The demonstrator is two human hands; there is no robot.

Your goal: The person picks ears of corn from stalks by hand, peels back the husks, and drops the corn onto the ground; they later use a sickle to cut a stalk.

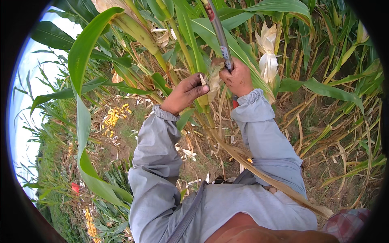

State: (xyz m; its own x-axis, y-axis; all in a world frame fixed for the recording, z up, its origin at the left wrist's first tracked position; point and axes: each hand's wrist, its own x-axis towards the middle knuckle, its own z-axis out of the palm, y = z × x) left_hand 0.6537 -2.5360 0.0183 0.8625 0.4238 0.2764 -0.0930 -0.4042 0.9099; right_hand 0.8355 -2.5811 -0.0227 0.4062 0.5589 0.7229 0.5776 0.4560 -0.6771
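Note:
My left hand (189, 92) pinches a pale strip of husk (203, 80) between thumb and fingers, beside an ear of maize on its stalk. The dry husk (215, 82) of this ear hangs between my two hands. The ear's green base (203, 100) joins the stalk below my left hand. My right hand (240, 77) is closed around a metal tube (218, 29) that bears a label and rises past the top of the view. Its fingers also meet the husk; the grip on it is partly hidden. A red part (235, 102) shows below the right wrist.
Another maize ear (136, 33) in its husk leans at the upper left. A dry-husked ear (268, 65) hangs to the right. Husked yellow cobs (113, 117) lie heaped on the ground at left, with more cobs (90, 223) lower down. A long leaf (82, 121) arches across the left side.

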